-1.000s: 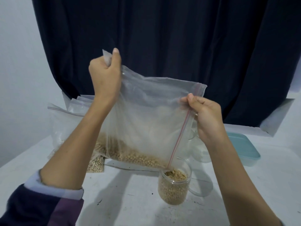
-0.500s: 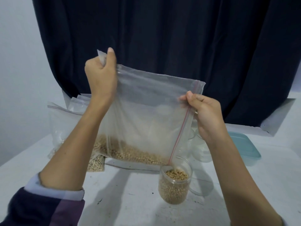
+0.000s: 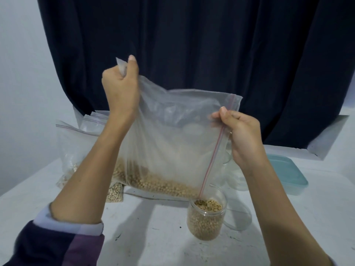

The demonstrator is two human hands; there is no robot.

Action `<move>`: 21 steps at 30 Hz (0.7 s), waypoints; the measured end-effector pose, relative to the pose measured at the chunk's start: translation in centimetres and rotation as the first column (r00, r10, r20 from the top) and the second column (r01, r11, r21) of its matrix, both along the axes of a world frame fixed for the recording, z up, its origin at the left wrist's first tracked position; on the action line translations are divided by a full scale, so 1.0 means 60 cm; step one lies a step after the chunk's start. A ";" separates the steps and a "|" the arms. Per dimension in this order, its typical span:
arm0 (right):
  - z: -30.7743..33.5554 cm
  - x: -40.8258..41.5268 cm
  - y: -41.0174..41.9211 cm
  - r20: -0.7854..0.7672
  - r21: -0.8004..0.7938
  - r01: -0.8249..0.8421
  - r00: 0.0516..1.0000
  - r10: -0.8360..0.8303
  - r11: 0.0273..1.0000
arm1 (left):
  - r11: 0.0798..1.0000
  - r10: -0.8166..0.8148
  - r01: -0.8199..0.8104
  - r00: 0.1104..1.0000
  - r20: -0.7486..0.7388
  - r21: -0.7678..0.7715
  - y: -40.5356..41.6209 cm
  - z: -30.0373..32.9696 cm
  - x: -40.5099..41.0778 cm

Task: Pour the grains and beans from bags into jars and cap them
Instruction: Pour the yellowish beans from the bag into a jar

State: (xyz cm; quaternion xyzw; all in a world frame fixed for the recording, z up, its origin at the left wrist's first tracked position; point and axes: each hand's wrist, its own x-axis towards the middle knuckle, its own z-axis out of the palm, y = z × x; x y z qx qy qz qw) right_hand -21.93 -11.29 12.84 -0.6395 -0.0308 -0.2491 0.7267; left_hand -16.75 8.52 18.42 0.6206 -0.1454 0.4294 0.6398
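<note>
**Currently: bag tilted over jar, both hands on it**

Backdrop: dark curtain point(image 3: 192, 45) fills the upper frame, pale wall on the left. White surface point(image 3: 153, 237) below it, with some small dark specks.

Zip bag point(image 3: 172, 141): clear plastic, red zip line running diagonally down its right side, held up in the air above the surface. Tilted so the zip end points down-right. Beans point(image 3: 153, 184) sit along its lower edge in a band sloping toward the low corner, which sits right at the jar mouth.

Left hand point(image 3: 121, 89): highest point in the scene, fist curled round the bag's bunched upper-left corner, thumb up along the plastic. Dark sleeve with a pale cuff at the forearm.

Right hand point(image 3: 242, 135): lower, on the right, thumb and fingers pinching the bag edge at the zip line.

Spare bags point(image 3: 76, 143): a stack of clear zip bags behind the left arm, grain visible in the bottoms, resting on the surface.

Teal lidded container point(image 3: 288, 173): far right on the surface, well apart from the jar.

Empty clear jars point(image 3: 232, 175): behind the right wrist, partly hidden; count unclear.

Jar point(image 3: 206, 217): clear, upright on the surface, uncapped, just under the bag's low corner. Filled with beans nearly up to the neck.
</note>
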 end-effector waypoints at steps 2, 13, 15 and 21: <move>-0.003 0.001 -0.004 -0.006 0.029 0.021 1.000 -0.021 0.999 | 1.000 -0.004 0.004 1.000 -0.007 0.008 0.001 -0.002 -0.001; -0.008 -0.001 -0.003 0.016 0.049 0.003 1.000 -0.003 0.999 | 1.000 -0.007 0.007 1.000 0.001 0.019 -0.003 -0.007 -0.002; -0.009 0.000 -0.006 0.022 0.051 0.009 1.000 -0.011 0.999 | 1.000 0.002 -0.002 1.000 0.006 0.021 -0.002 -0.006 -0.002; -0.019 0.001 0.000 0.021 0.058 -0.014 1.000 0.013 0.998 | 0.999 0.000 -0.001 1.000 0.018 0.040 -0.011 -0.006 -0.005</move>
